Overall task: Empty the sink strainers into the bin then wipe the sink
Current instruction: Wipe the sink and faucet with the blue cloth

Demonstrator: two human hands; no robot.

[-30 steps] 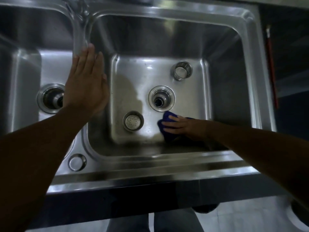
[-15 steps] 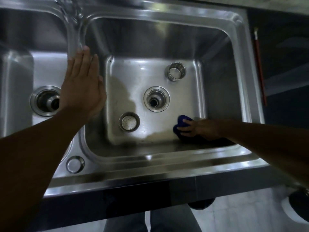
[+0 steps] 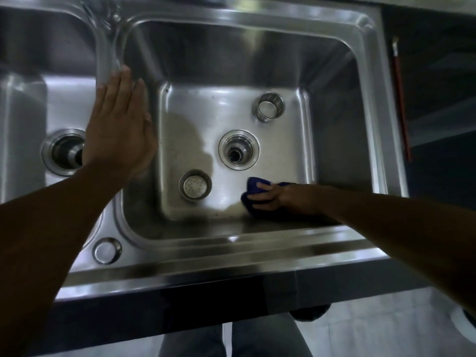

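Since half a second ago the left hand (image 3: 119,135) hasn't budged. It's still flat with straight fingers on the divider (image 3: 105,63), well left of the open drain hole (image 3: 239,149) in the right basin (image 3: 231,60). The right hand (image 3: 278,198) has slid the blue cloth (image 3: 253,191) back left along the basin floor, so it's now just nearer than the drain hole and a touch right of it. The fingers are curled over the bunched cloth and hold it down on the steel. Hard-to-see stuff: far left of the drain hole, the left basin's drain (image 3: 63,152) is partly covered by the left hand, and the tap (image 3: 103,11) up top is a blurry smear cut off by the frame. Most of the cloth is under the right hand. As for the strainers, one strainer (image 3: 195,185) stands upright just left of the drain hole and nearer to me, with only its holed bottom showing inside. The other strainer (image 3: 270,106) is beyond and right of the drain hole, tipped over, mouth towards me, bare metal inside. A round cap (image 3: 107,250) sits on the sink rim (image 3: 231,253), left of and much nearer than the drain hole. A red stick (image 3: 400,104) runs along the far right, outside the sink.
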